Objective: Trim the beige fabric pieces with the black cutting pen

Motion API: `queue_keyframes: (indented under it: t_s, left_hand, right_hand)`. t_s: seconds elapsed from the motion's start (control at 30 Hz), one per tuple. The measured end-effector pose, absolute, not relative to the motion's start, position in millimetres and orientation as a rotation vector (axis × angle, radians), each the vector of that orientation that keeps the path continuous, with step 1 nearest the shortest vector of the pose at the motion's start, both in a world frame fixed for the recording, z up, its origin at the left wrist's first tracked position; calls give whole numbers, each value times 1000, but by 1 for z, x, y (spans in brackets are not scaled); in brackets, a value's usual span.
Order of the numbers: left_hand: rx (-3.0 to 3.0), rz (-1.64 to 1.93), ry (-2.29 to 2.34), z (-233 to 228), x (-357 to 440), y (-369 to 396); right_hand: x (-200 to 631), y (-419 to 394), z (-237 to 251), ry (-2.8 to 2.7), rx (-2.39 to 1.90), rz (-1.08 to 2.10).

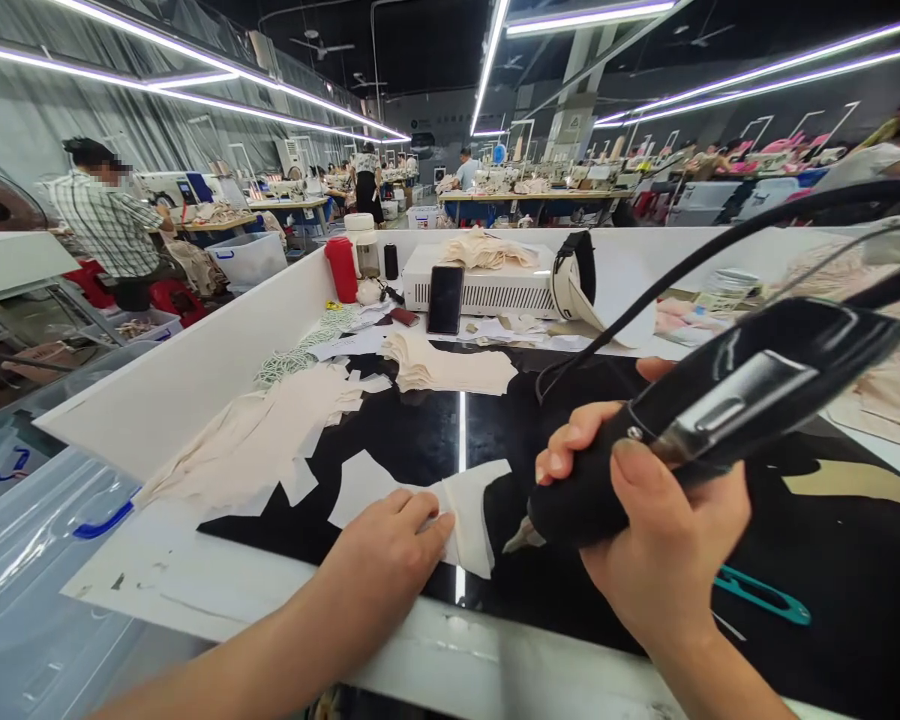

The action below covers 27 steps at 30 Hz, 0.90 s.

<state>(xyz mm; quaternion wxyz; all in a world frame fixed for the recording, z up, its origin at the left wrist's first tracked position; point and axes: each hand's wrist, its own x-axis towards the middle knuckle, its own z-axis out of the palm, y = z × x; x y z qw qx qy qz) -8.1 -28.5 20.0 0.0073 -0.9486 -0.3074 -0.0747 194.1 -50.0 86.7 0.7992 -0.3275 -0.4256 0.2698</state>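
Black and glossy, the work surface [427, 425] spread out before me. My left hand [397, 540], fingers curled, lay on a pale cloth piece [471, 505] at the near middle; I could not tell whether it pinched the cloth or only pressed it. My right hand [671, 545] was wrapped around a black handheld tool [727, 395], its tip pointing left, just beside the cloth's right edge. A cream cloth stack [457, 366] lay farther back, a loose cloth heap [262, 435] to the left, a teal implement [765, 594] near right. Far off, a phone [445, 300] stood before a white vented box [502, 292].
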Motion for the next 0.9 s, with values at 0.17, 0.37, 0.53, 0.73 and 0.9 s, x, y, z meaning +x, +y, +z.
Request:
queue_keyframes:
  t_s: [0.17,0.37,0.53,0.73,0.9]
  left_hand:
    - [-2871,-168,-941,24,2,-33]
    - [-2835,-197,-913,24,2,-33]
    - [-2813,-257,-903,21,2,-34]
    - [-2697,-290,-915,20,2,-45]
    - [-2746,-509,-649,29,10,-53]
  right_hand:
    - [194,-64,80,-905,-699,598]
    - [191,-62,70,-899,-680,633]
    - [190,-59,65,-938,-687,610]
    - [191,-61,63,-962,-689,606]
    - [190,-61,65,-938,-707,605]
